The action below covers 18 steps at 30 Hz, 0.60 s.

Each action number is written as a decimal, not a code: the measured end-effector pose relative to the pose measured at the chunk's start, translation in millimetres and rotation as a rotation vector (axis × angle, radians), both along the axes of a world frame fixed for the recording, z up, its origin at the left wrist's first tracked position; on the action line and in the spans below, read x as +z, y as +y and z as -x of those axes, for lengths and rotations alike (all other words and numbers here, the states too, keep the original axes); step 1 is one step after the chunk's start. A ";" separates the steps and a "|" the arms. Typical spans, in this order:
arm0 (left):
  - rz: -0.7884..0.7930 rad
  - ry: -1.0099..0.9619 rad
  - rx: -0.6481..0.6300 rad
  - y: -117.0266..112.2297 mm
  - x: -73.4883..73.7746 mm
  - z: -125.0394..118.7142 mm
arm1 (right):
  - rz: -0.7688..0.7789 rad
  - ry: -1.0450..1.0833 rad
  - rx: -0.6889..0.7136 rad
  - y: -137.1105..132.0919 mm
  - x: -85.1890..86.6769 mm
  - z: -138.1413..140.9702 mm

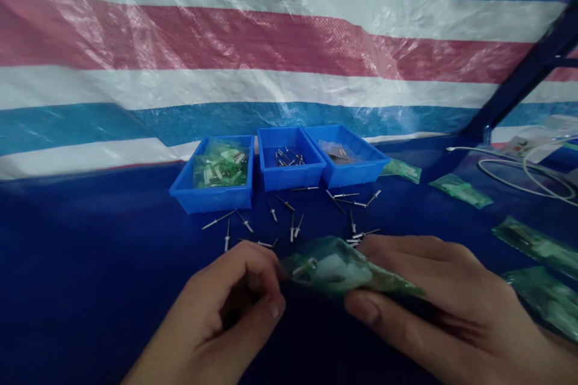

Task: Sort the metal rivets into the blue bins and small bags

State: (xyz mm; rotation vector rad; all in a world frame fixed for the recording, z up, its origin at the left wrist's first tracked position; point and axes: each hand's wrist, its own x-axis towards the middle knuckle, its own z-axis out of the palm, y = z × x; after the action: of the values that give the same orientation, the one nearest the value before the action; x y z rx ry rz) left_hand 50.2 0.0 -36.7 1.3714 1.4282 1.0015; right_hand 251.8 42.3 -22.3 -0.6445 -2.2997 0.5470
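Note:
A small green see-through plastic bag [336, 267] with metal rivets inside is held above the table, in front of me. My right hand [433, 295] grips its right part, with the thumb below and the fingers behind. At the bag's left end is my left hand [235, 301], its fingers curled and the thumb close to the index finger. Whether it pinches the bag's edge is hidden. Beyond the hands, several loose pop rivets [292, 227] lie scattered on the blue table [90, 264].
Three blue bins stand at the back: the left bin [217, 200] holds filled green bags, the middle bin [293, 178] loose rivets, the right bin [356, 174] a clear bag. More filled green bags [537, 245] lie at right, near a white cable [519, 162]. Striped sheeting [271, 42] hangs behind.

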 end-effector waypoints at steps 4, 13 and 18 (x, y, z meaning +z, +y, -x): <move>-0.146 -0.008 -0.083 1.7 -4.3 2.5 | 0.020 0.002 0.025 1.0 -1.1 2.0; -0.244 -0.019 -0.267 4.1 -8.6 11.3 | 0.062 0.005 0.100 3.9 2.9 3.7; -0.171 0.004 -0.253 3.6 -7.6 12.7 | 0.060 0.009 0.105 5.0 1.5 3.8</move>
State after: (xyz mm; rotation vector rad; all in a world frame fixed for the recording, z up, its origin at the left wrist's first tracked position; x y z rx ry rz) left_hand 37.5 3.6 -44.2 1.6330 1.1568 0.9707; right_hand 248.0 47.3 -20.7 -0.5508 -2.3257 0.6688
